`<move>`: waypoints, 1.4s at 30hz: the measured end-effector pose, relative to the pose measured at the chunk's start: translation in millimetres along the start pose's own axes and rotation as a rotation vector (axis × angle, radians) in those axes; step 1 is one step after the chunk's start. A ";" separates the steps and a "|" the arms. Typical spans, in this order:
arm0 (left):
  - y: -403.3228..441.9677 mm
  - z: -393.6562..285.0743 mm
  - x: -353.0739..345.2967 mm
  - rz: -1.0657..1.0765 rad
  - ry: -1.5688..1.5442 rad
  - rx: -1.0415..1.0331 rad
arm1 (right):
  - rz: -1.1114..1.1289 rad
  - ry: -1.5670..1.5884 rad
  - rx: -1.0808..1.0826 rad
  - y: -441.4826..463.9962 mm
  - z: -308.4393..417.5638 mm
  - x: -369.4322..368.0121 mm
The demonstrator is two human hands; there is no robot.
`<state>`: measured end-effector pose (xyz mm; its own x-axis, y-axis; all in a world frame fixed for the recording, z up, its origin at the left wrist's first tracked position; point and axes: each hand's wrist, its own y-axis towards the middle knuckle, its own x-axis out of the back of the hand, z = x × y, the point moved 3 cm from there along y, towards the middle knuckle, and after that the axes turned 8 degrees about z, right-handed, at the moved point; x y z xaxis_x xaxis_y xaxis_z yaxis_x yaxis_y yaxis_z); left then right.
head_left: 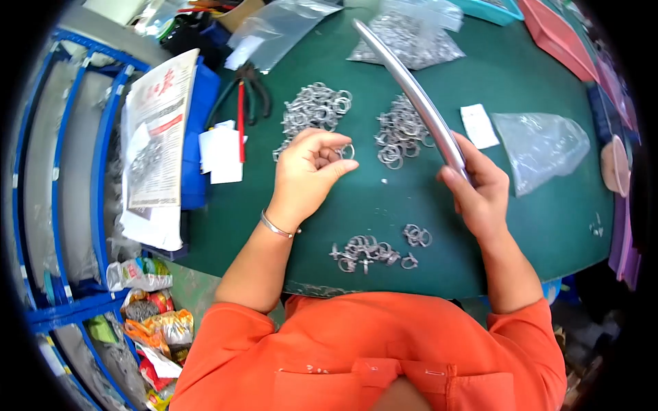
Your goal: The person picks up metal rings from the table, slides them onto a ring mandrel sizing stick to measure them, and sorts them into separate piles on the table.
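Note:
Between the thumb and forefinger of my left hand (312, 164) is a small metal ring (348, 151), just below a pile of silvery rings (317, 108). My right hand (480, 185) is closed on the lower end of a long, tapered metal rod (418, 96), which slants up and to the left, its tip apart from my left hand. A second pile of rings (401, 130) lies beside the rod. Nearer my body are a loose row of rings (367, 251) and a small cluster of rings (417, 235).
Pliers (247, 92) and a red pen (240, 123) lie at the left by white paper (223, 154). Clear bags (541, 147) and a filled bag (408, 38) rest on the green table (308, 219). Blue shelving (48, 171) stands far left; a pink tray (558, 38) is back right.

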<state>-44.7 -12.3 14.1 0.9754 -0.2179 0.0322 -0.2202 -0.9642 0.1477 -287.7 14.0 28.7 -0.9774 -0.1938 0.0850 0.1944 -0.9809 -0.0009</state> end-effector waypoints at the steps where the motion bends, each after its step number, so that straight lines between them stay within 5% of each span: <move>1: 3.5 -6.9 -10.8 0.078 0.229 0.020 | -0.024 0.009 0.011 2.2 0.1 2.8; 2: 4.2 -10.7 -19.2 0.150 0.465 0.040 | -0.048 0.018 0.015 3.6 -0.8 4.5; 12: -16.7 -46.3 -24.0 0.325 0.604 0.010 | -0.058 0.041 0.126 5.7 -4.4 3.7; 14: -40.6 -52.8 -26.6 0.586 0.726 0.082 | -0.043 0.030 0.106 4.8 -4.8 3.6; 16: -60.2 -49.3 -26.9 0.541 0.799 0.217 | -0.033 0.021 0.126 4.5 -5.7 2.3; 19: -72.3 -28.0 -29.0 0.417 0.886 0.062 | -0.034 -0.009 0.128 1.6 -5.0 -1.1; 25: -53.6 -19.6 -27.8 0.259 0.816 -0.028 | -0.127 0.018 0.069 -16.0 15.1 -0.2; 27: -51.1 -20.4 -23.8 0.317 0.580 -0.023 | -0.145 0.009 0.043 -34.1 17.7 3.2; 38: -83.0 -21.2 4.3 0.460 0.655 0.105 | -0.167 -0.108 -0.222 -105.8 5.2 5.4; 40: -77.9 -19.1 7.3 0.398 0.547 0.204 | -0.100 -0.119 -0.171 -102.1 7.1 -3.4; 42: -76.1 -10.0 15.3 0.179 -0.097 0.618 | -0.003 -0.065 -0.219 -96.3 9.3 -12.4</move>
<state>-12.9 59.2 13.2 0.9254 -0.3680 -0.0904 -0.3677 -0.8145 -0.4487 -293.5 111.0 37.0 -0.9692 -0.1960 0.1490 0.1615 -0.9629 -0.2163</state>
